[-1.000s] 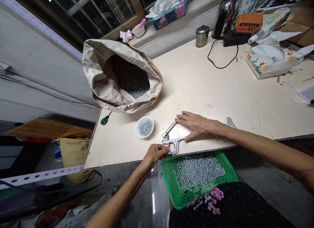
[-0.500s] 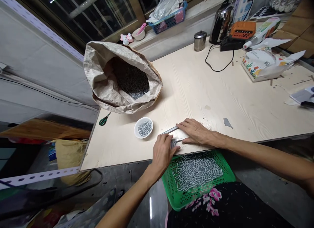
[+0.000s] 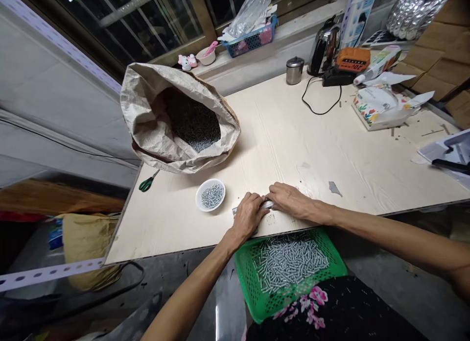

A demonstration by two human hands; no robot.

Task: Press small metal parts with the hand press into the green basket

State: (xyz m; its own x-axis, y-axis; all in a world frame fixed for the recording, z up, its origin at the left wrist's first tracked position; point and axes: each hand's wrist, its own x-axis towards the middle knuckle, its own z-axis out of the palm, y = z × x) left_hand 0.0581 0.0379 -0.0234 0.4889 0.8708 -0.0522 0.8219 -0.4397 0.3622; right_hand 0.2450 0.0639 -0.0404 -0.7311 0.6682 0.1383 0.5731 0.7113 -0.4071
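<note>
Near the table's front edge my left hand (image 3: 249, 214) lies curled over a metal hand press tool (image 3: 267, 205), covering most of it. My right hand (image 3: 290, 200) rests on the same tool from the right, fingers pressed down on its handles, and the two hands touch. Only a small strip of the tool shows between them. A small white bowl (image 3: 210, 195) with little metal pieces sits just left of my left hand. A green basket (image 3: 290, 267) full of several small metal pieces sits on my lap below the table edge.
A large open paper sack (image 3: 176, 120) of metal parts stands at the back left, with green scissors (image 3: 148, 182) beside it. A kettle (image 3: 323, 46), steel cup (image 3: 294, 70), black cable (image 3: 321, 98) and tissue pack (image 3: 378, 106) sit at the back right. The wooden table (image 3: 330, 140) spreads to the right.
My left hand moved from the tool's head at the table edge up onto the tool. My right hand pressed the spread handles down. The view shifted slightly.
</note>
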